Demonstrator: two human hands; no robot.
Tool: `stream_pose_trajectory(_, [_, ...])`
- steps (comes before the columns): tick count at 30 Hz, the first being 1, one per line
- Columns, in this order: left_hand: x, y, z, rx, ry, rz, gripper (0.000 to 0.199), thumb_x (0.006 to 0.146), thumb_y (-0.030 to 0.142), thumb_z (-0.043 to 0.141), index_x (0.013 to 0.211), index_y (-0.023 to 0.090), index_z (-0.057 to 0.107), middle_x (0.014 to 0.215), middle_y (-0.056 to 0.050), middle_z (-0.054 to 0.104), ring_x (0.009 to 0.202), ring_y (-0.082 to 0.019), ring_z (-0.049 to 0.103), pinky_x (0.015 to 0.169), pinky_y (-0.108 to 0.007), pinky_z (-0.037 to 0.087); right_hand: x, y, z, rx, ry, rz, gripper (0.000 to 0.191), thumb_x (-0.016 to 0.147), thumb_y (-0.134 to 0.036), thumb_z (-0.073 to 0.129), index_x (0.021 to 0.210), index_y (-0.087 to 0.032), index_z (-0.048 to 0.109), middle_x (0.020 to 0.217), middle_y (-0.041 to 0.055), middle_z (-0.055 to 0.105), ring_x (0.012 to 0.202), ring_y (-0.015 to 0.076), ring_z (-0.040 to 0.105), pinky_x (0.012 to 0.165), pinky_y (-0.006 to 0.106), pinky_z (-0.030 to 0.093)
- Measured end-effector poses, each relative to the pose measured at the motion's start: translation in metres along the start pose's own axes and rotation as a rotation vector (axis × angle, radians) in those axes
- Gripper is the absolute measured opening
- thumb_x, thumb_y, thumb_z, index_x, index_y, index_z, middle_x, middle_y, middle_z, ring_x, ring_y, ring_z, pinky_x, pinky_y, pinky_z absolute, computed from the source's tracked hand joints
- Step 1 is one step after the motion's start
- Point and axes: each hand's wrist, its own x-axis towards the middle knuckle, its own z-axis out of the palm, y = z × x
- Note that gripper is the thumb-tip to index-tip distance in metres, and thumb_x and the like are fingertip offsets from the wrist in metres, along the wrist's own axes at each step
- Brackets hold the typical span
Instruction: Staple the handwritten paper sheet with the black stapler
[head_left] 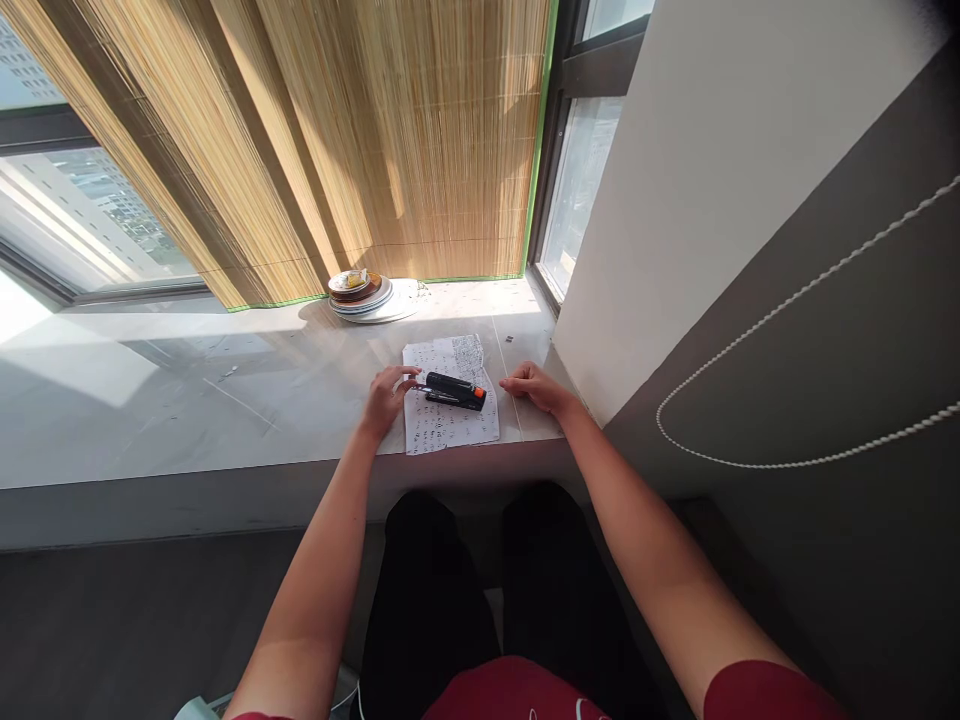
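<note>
A black stapler (455,391) with an orange part at its right end lies on a sheet of paper (450,432) covered in handwriting. The paper rests at the front edge of the pale window ledge (330,370). My left hand (387,398) is at the paper's left edge, fingers apart, fingertips close to the stapler's left end; whether they touch it is hard to tell. To the right of the paper, my right hand (531,383) rests on the ledge with its fingers curled in; anything inside them is too small to make out.
Stacked plates (364,298) stand at the back of the ledge below a bamboo blind (420,140). A small dark piece (509,339) lies behind my right hand. At the right are a wall (675,170) and a hanging bead chain (757,466).
</note>
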Motion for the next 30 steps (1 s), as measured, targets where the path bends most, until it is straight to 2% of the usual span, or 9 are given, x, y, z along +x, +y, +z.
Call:
stream_pose_trajectory(4, [0.001, -0.011, 0.005, -0.036, -0.079, 0.02, 0.016, 0.099, 0.026, 0.062, 0.108, 0.024, 0.074, 0.116, -0.006, 0.079, 0.114, -0.026, 0.07, 0.107, -0.042, 0.049, -0.001, -0.002, 0.001, -0.01, 0.007, 0.014, 0.068, 0.087, -0.053, 0.073, 0.051, -0.024, 0.024, 0.055, -0.008, 0.016, 0.057, 0.0083, 0.01, 0.058, 0.033, 0.007])
stream_pose_trajectory(9, [0.0, -0.023, 0.01, -0.15, -0.152, -0.007, 0.024, 0.096, 0.039, 0.065, 0.107, 0.022, 0.078, 0.102, -0.007, 0.079, 0.093, -0.025, 0.072, 0.086, -0.039, 0.056, 0.0, 0.0, 0.0, -0.018, 0.007, 0.017, 0.069, 0.087, -0.056, 0.073, 0.052, -0.024, 0.024, 0.056, -0.0079, 0.016, 0.057, 0.0081, 0.01, 0.058, 0.032, 0.008])
stream_pose_trajectory(19, [0.0, -0.026, 0.012, -0.139, -0.123, -0.024, 0.027, 0.095, 0.041, 0.065, 0.105, 0.021, 0.081, 0.099, -0.007, 0.079, 0.084, -0.023, 0.069, 0.079, -0.037, 0.055, 0.0, 0.002, -0.002, -0.042, 0.01, 0.028, 0.069, 0.087, -0.057, 0.072, 0.052, -0.023, 0.025, 0.055, -0.0077, 0.017, 0.057, 0.0079, 0.01, 0.057, 0.032, 0.008])
stream_pose_trajectory(27, [0.0, -0.024, 0.012, -0.197, -0.102, 0.039, 0.023, 0.093, 0.039, 0.069, 0.099, 0.022, 0.083, 0.101, -0.008, 0.081, 0.097, -0.026, 0.074, 0.088, -0.042, 0.06, 0.001, 0.004, -0.002, -0.041, 0.011, 0.03, 0.069, 0.087, -0.058, 0.073, 0.053, -0.024, 0.023, 0.056, -0.0079, 0.016, 0.057, 0.0079, 0.009, 0.056, 0.032, 0.007])
stream_pose_trajectory(30, [-0.001, -0.023, 0.012, -0.226, -0.067, 0.056, 0.023, 0.092, 0.039, 0.071, 0.099, 0.022, 0.084, 0.1, -0.009, 0.081, 0.095, -0.027, 0.076, 0.085, -0.042, 0.062, 0.001, 0.005, -0.002, -0.043, 0.01, 0.026, 0.07, 0.087, -0.058, 0.073, 0.054, -0.024, 0.023, 0.056, -0.0077, 0.016, 0.058, 0.0081, 0.01, 0.056, 0.031, 0.008])
